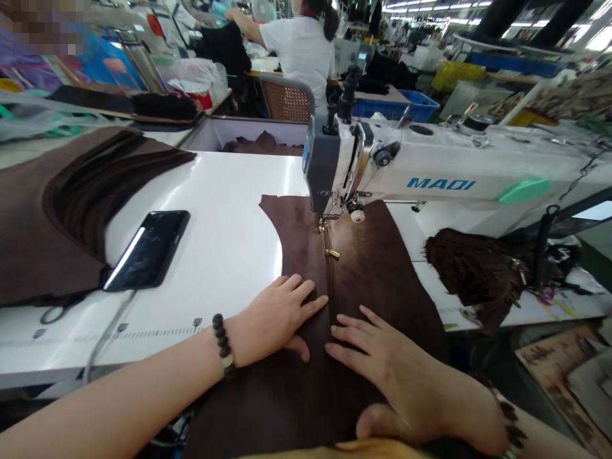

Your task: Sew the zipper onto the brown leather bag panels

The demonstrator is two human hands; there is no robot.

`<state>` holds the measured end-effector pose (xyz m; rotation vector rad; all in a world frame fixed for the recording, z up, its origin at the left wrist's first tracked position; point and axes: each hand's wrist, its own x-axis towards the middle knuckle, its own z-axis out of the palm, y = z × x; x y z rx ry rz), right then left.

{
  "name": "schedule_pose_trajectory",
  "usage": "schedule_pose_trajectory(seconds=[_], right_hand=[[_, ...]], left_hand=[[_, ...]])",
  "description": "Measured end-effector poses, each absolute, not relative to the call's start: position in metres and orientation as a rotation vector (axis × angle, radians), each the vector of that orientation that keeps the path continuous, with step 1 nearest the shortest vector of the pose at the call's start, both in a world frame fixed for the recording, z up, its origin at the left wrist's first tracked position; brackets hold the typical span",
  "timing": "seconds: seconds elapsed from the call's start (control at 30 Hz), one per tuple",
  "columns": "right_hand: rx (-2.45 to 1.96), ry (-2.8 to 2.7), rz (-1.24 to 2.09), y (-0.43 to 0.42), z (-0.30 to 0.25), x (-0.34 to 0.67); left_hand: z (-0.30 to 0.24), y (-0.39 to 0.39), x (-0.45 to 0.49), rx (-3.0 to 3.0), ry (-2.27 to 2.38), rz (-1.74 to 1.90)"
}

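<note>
A dark brown fabric panel (382, 274) lies on the white sewing table and hangs over its front edge. Down its middle runs a zipper (330, 280) with a gold pull (333, 254). The needle and presser foot (322, 224) of the white sewing machine (411, 172) stand over the zipper's far end. My left hand (280, 312) rests flat on the panel just left of the zipper, fingers spread. On the right of the zipper my right hand (382, 363) presses on the panel, its fingers stretched out and apart. Neither hand grips anything.
A black phone (148, 250) with a cable lies on the table's left. Beyond it is a stack of brown cut pieces (62, 210). Bunched brown pieces with zippers (473, 268) sit under the machine arm. A person in a white shirt (303, 57) works farther back.
</note>
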<state>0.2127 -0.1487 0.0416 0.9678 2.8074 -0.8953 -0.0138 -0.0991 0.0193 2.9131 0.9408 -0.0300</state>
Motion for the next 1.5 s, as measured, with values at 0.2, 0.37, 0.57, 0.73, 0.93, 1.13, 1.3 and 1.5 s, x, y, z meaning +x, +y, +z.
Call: schedule_pose_trajectory(seconds=[0.2,0.37,0.57,0.73,0.93,1.13,1.3,1.5], right_hand=[[1.306,2.968,-0.801,-0.131,0.024,0.2],[1.683,2.968,-0.272,-0.088,0.002,0.18],[1.616,2.93,0.03,-0.066,-0.009,0.184],[1.537,3.047,-0.191,-0.062,-0.014,0.196],[1.569,3.004,-0.272,-0.064,-0.013,0.193],[1.611,2.991,-0.231,-0.064,-0.016,0.19],[1.65,3.001,-0.187,-0.06,-0.021,0.185],[1.734,2.979,-0.159,-0.047,-0.022,0.175]], left_hand=[[-0.001,-0.105,-0.006,2.872,0.946,0.25],[0.001,-0.093,-0.003,2.777,0.959,0.229],[0.008,-0.075,0.007,2.766,1.189,0.265],[0.002,-0.07,0.014,2.772,1.211,0.227],[0.004,-0.069,0.012,2.79,1.14,0.196],[0.004,-0.063,0.01,2.772,1.122,0.19],[0.003,-0.056,0.007,2.785,1.104,0.17],[0.004,-0.042,0.005,2.779,1.105,0.065]])
